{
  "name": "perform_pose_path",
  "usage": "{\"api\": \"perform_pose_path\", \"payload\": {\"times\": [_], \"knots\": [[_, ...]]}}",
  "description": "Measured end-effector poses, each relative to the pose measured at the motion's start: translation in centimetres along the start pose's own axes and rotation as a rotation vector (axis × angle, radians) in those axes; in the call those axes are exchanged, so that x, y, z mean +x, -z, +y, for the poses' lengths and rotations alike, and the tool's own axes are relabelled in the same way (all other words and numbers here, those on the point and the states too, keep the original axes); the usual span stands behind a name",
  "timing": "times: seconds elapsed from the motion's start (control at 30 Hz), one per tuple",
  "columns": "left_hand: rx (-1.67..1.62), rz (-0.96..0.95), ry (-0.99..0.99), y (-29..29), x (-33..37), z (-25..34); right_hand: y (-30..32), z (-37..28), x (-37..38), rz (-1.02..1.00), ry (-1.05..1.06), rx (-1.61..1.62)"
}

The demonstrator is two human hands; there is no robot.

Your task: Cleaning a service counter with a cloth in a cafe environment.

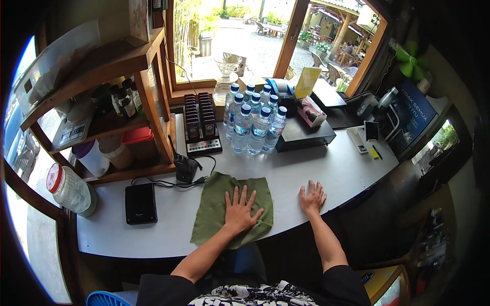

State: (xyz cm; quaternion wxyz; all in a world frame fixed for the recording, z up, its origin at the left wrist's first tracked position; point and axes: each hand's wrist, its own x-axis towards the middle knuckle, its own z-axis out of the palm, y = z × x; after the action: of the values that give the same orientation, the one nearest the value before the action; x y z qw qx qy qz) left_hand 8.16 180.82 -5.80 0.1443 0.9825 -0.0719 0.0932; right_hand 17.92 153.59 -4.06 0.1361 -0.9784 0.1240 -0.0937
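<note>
A green cloth (209,214) lies spread and wrinkled on the white counter (168,237), its near edge hanging slightly over the front. My left hand (242,210) presses flat on the cloth with its fingers spread. To the right of the cloth, my right hand (312,198) rests on the bare countertop near the front edge, fingers loosely apart and holding nothing. Beyond both hands stands a cluster of several water bottles (259,130) with dark blue caps.
Left of the cloth are a black flat box (141,204), a walkie-talkie (185,166) with cables, and a red-lidded jar (71,188). A pager charging rack (201,125) stands behind. Further right sit a black cash drawer (306,133), a tissue pack (312,112) and a yellow marker (374,153).
</note>
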Motion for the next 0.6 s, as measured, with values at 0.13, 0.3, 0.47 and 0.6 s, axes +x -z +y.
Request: {"api": "perform_pose_path", "payload": {"times": [0.13,0.3,0.47,0.6], "knots": [[-0.051,-0.062,-0.204,-0.2,-4.0,2.3,-0.3,0.5,0.0,-0.002,-0.008,-0.003],[-0.139,-0.043,-0.238,1.0,-1.0,-0.7,-0.1,0.0,-0.2,0.011,0.002,0.004],[-0.021,0.045,0.048,0.3,2.1,-0.7,0.0,-0.3,-0.1,0.005,-0.004,0.000],[-0.090,0.035,-0.195,0.4,-2.8,2.8,0.4,0.2,-0.2,0.007,-0.006,-0.007]]}}
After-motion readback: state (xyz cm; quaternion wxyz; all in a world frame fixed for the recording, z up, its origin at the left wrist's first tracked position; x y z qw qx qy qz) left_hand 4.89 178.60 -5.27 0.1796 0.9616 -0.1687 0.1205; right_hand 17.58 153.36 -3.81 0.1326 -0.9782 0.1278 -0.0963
